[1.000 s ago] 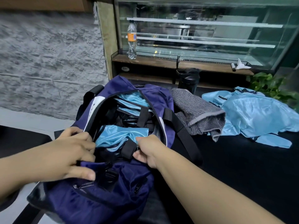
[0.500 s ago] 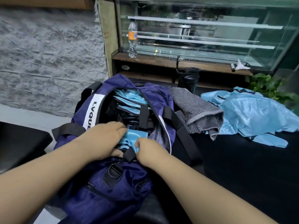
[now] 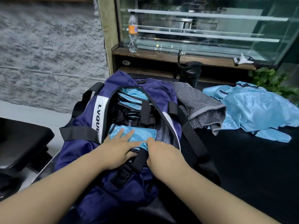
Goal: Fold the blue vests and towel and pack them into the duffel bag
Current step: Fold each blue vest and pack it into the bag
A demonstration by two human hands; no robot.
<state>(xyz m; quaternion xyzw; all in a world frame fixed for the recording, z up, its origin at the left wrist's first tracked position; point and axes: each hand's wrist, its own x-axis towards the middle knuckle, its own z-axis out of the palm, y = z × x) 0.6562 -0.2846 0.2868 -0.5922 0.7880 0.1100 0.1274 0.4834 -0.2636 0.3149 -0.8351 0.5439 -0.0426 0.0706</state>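
The left hand point(image 3: 118, 151) presses flat-fingered on the folded vest point(image 3: 137, 135), now tucked lower into the duffel bag point(image 3: 84, 146) than a moment ago; the right hand point(image 3: 161, 154) pinches its near edge; right of this grip, towel point(image 3: 199, 107) and loose vests point(image 3: 255, 110) await on the surface

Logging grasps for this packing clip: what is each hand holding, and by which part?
The right hand pinches the folded blue vest at its near edge; the left hand only presses flat on it.
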